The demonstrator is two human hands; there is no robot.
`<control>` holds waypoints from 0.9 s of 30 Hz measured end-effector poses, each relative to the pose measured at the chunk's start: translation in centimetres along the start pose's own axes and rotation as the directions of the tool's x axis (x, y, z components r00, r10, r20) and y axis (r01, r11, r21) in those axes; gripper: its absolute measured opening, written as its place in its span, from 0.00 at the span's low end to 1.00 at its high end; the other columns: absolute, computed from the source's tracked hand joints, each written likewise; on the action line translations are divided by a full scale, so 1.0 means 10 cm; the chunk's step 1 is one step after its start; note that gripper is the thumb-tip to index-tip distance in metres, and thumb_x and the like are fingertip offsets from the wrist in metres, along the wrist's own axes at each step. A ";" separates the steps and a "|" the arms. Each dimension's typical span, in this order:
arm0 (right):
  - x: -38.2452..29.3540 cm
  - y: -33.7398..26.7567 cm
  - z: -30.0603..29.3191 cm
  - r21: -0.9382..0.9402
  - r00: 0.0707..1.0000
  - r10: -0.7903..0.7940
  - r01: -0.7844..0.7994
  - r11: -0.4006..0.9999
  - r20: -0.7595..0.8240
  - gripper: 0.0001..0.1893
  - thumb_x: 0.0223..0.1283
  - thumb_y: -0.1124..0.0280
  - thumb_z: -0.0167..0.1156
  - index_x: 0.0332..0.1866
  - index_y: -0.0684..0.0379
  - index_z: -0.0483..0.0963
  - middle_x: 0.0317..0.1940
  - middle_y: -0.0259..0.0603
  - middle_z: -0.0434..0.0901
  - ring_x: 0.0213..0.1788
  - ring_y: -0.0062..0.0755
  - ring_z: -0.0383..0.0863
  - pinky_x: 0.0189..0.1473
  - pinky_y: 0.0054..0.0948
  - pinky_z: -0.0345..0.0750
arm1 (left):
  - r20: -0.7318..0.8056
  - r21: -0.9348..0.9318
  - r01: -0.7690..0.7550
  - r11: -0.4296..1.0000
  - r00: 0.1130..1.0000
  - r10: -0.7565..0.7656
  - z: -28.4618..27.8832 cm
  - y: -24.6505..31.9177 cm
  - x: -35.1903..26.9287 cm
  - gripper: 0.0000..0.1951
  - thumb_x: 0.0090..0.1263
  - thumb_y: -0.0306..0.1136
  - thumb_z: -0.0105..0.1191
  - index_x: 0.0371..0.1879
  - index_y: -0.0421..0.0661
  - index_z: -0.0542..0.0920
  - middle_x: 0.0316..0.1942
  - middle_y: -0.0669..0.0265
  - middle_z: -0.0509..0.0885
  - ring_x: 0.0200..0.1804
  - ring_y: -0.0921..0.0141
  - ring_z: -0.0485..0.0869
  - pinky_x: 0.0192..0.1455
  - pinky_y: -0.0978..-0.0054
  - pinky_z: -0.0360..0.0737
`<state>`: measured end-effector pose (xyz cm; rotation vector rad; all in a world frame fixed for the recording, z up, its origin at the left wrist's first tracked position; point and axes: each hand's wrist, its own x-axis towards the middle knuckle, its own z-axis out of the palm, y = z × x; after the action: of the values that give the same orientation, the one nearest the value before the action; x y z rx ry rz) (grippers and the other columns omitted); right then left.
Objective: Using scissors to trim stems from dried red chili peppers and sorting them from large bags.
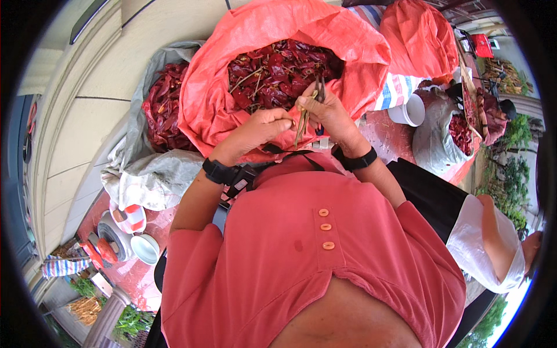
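Before me stands a big red woven sack [365,48], its rim rolled open around dried red chillies [283,74]. Over the sack's near edge, my right hand [326,108] grips scissors or snips [320,89], blades pointing away from me, together with a small bunch of dry stems [301,126]. The exact kind of cutter is hard to tell. My left hand [265,128] is just left of the stems, thumb and forefinger brought together; whether something small sits between them cannot be made out. Both wrists wear black straps.
Left of the red sack is a grey sack [161,169] of chillies. Another red sack [417,39] and a white bucket [409,111] stand to the right, beyond them a grey sack [431,139] and a person [498,117]. Another person in white [487,248] is close at right. Basins [145,249] lie lower left.
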<state>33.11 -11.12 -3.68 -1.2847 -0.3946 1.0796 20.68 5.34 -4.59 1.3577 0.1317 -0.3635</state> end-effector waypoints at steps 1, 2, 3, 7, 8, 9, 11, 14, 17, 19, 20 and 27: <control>-0.03 -0.06 0.04 -0.012 0.995 -0.061 0.060 0.998 -0.085 0.07 0.66 0.68 0.56 0.33 0.56 0.69 0.19 0.26 0.70 0.14 0.12 0.61 0.16 0.17 0.60 | 0.003 -0.122 0.117 0.986 0.993 -0.118 -0.01 0.10 -0.04 0.08 0.73 0.37 0.48 0.42 0.47 0.74 0.22 0.83 0.63 0.22 0.87 0.58 0.23 0.87 0.54; -0.05 -0.08 0.06 -0.029 0.978 -0.121 0.117 0.993 -0.169 0.07 0.65 0.68 0.56 0.32 0.57 0.69 0.18 0.26 0.69 0.13 0.13 0.61 0.16 0.17 0.59 | 0.016 -0.118 0.122 0.986 0.993 -0.120 -0.04 0.13 -0.06 0.08 0.73 0.37 0.48 0.42 0.47 0.74 0.22 0.83 0.63 0.22 0.87 0.58 0.23 0.87 0.54; -0.07 -0.08 0.03 0.035 0.976 -0.126 0.134 0.990 -0.179 0.07 0.65 0.68 0.57 0.32 0.57 0.70 0.18 0.26 0.70 0.13 0.13 0.61 0.15 0.17 0.59 | 0.027 -0.127 0.101 0.987 0.995 -0.098 -0.07 0.15 -0.07 0.08 0.73 0.37 0.47 0.42 0.47 0.74 0.22 0.82 0.62 0.22 0.86 0.58 0.23 0.87 0.54; -0.22 -0.14 0.03 0.184 0.975 -0.066 0.107 0.977 -0.214 0.07 0.64 0.66 0.57 0.35 0.58 0.73 0.19 0.28 0.70 0.14 0.13 0.61 0.16 0.16 0.59 | 0.115 -0.225 0.029 0.974 0.993 -0.003 -0.14 0.04 -0.10 0.09 0.75 0.39 0.46 0.43 0.48 0.73 0.21 0.80 0.65 0.23 0.85 0.60 0.24 0.87 0.56; -0.25 -0.11 0.04 0.185 0.972 -0.066 0.109 0.977 -0.224 0.07 0.64 0.66 0.57 0.35 0.58 0.73 0.19 0.28 0.70 0.14 0.13 0.61 0.16 0.16 0.59 | 0.126 -0.225 0.034 0.974 0.992 -0.006 -0.14 0.03 -0.11 0.09 0.75 0.39 0.46 0.43 0.48 0.73 0.21 0.80 0.65 0.23 0.85 0.60 0.24 0.87 0.56; -0.27 -0.08 0.05 0.275 0.967 -0.040 0.112 0.955 -0.253 0.06 0.64 0.67 0.58 0.35 0.57 0.73 0.19 0.28 0.70 0.14 0.13 0.61 0.16 0.15 0.59 | 0.116 -0.230 0.040 0.972 0.993 -0.013 -0.14 0.04 -0.12 0.09 0.75 0.39 0.45 0.44 0.48 0.73 0.23 0.78 0.69 0.23 0.85 0.62 0.25 0.87 0.58; -0.29 0.02 0.06 0.411 0.945 -0.021 0.162 0.897 -0.326 0.04 0.63 0.69 0.59 0.36 0.56 0.74 0.22 0.29 0.72 0.18 0.14 0.66 0.16 0.14 0.58 | 0.122 -0.230 0.048 0.972 0.992 -0.020 -0.13 0.03 -0.14 0.08 0.75 0.38 0.44 0.44 0.48 0.72 0.25 0.76 0.72 0.24 0.84 0.65 0.26 0.87 0.60; -0.34 0.06 0.10 0.462 0.929 0.014 0.171 0.870 -0.371 0.04 0.62 0.70 0.60 0.36 0.56 0.74 0.25 0.29 0.74 0.21 0.14 0.68 0.16 0.14 0.59 | 0.029 -0.231 -0.035 0.972 0.999 0.043 -0.14 -0.13 -0.17 0.08 0.75 0.37 0.43 0.46 0.47 0.70 0.32 0.72 0.77 0.28 0.82 0.69 0.30 0.86 0.65; -0.40 0.12 0.04 0.473 0.923 0.011 0.187 0.861 -0.385 0.04 0.62 0.70 0.60 0.37 0.57 0.74 0.27 0.30 0.75 0.23 0.14 0.70 0.16 0.14 0.60 | -0.035 -0.222 -0.064 0.973 0.998 0.058 -0.25 -0.28 -0.22 0.08 0.75 0.36 0.42 0.46 0.47 0.69 0.34 0.70 0.77 0.32 0.81 0.70 0.34 0.84 0.66; -0.45 0.13 0.03 0.441 0.895 0.018 0.203 0.874 -0.447 0.04 0.62 0.70 0.60 0.37 0.57 0.74 0.26 0.30 0.74 0.22 0.14 0.69 0.17 0.14 0.59 | -0.022 -0.193 -0.055 0.980 0.998 0.052 -0.30 -0.40 -0.26 0.09 0.74 0.36 0.42 0.46 0.46 0.69 0.34 0.70 0.77 0.32 0.81 0.70 0.34 0.84 0.65; -0.47 0.14 0.01 0.428 0.882 0.002 0.226 0.875 -0.471 0.04 0.62 0.70 0.60 0.37 0.57 0.74 0.26 0.30 0.74 0.22 0.14 0.69 0.17 0.14 0.59 | -0.019 -0.165 -0.051 0.985 0.999 0.048 -0.31 -0.41 -0.25 0.09 0.74 0.36 0.42 0.46 0.46 0.70 0.34 0.70 0.77 0.32 0.81 0.69 0.33 0.84 0.64; -0.87 0.08 -0.15 0.156 0.880 0.087 -0.015 0.988 -0.468 0.05 0.57 0.70 0.63 0.36 0.57 0.76 0.23 0.28 0.77 0.17 0.10 0.64 0.16 0.14 0.55 | -0.111 -0.084 0.021 0.996 0.993 -0.031 -0.22 -0.47 -0.32 0.13 0.76 0.38 0.39 0.40 0.44 0.76 0.28 0.73 0.75 0.29 0.82 0.67 0.32 0.85 0.64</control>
<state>29.67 -19.21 -2.15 -1.3787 0.0911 0.7824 16.35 7.31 -8.49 1.2954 0.2555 -0.3005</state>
